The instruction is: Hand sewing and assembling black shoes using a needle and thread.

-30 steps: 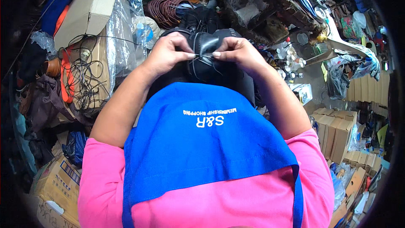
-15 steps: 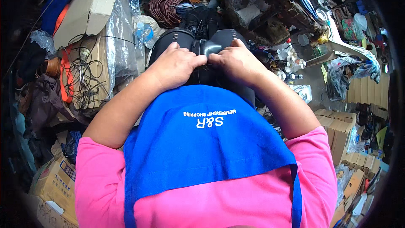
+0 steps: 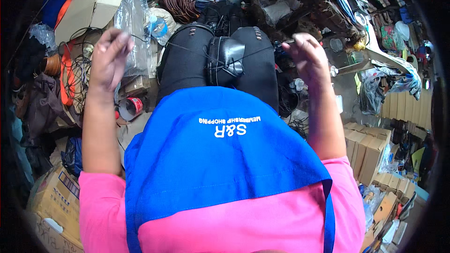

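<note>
A glossy black piece that looks like a shoe (image 3: 233, 49) rests between my black-clad thighs (image 3: 187, 61). Dark thread (image 3: 180, 46) runs out from it to both sides. On the left, my left hand (image 3: 110, 58) is raised with its fingers curled and closed on one end of the thread. My right hand (image 3: 309, 58) is up on the opposite side, closed on the other end; a small dark thing shows at its fingertips, too blurred to name. Neither hand touches the black piece. A blue apron (image 3: 225, 150) covers my front.
A red-labelled container (image 3: 131, 108) lies beside my left thigh. Coiled reddish cord (image 3: 185, 5) sits beyond my knees. Cardboard (image 3: 96, 7) and tangled black wire stand at left. Small bottles and clutter are at right, near a stack of brown boxes (image 3: 368, 147).
My hands were together over the black piece. They have since swung wide apart, left and right, with the thread stretched out between them and the piece.
</note>
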The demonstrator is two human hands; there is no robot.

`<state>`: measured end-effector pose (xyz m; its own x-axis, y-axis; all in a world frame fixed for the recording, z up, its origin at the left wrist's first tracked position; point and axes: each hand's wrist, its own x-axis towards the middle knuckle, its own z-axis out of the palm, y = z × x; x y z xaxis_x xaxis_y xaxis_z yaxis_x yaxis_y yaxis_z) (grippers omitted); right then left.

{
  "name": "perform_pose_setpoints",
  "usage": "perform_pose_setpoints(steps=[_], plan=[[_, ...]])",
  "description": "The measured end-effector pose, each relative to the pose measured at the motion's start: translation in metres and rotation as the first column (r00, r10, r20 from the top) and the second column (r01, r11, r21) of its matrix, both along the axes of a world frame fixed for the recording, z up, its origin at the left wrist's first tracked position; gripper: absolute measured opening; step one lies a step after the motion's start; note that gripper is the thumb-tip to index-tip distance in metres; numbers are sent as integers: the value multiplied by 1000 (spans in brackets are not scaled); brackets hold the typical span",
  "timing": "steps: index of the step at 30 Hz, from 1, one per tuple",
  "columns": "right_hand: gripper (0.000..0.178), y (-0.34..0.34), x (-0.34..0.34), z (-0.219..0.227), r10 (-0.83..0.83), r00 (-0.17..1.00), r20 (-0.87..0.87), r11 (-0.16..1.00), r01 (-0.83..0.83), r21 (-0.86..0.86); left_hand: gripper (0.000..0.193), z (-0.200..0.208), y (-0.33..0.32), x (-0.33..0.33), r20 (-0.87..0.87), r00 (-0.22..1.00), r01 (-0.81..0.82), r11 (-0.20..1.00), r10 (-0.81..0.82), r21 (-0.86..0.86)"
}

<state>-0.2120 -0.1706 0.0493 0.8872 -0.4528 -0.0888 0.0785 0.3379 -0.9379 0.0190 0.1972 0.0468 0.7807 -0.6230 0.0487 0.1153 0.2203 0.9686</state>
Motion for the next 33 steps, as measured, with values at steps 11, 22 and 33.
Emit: perform_pose_setpoints(steps=[11, 22, 33], plan=[[21, -46, -38, 17, -481, 863, -157, 861, 431, -269, 14, 0, 41, 28, -59, 966, -257, 962, 252, -89], [24, 4, -43, 10, -141, 905, -402, 834, -111, -541, 29, -3, -37, 7, 427, 896, -79, 904, -121, 421], [13, 67, 7, 1, 41, 924, -380, 464, -355, -812, 56, -19, -136, -20, 566, 513, 145, 715, -645, 684]])
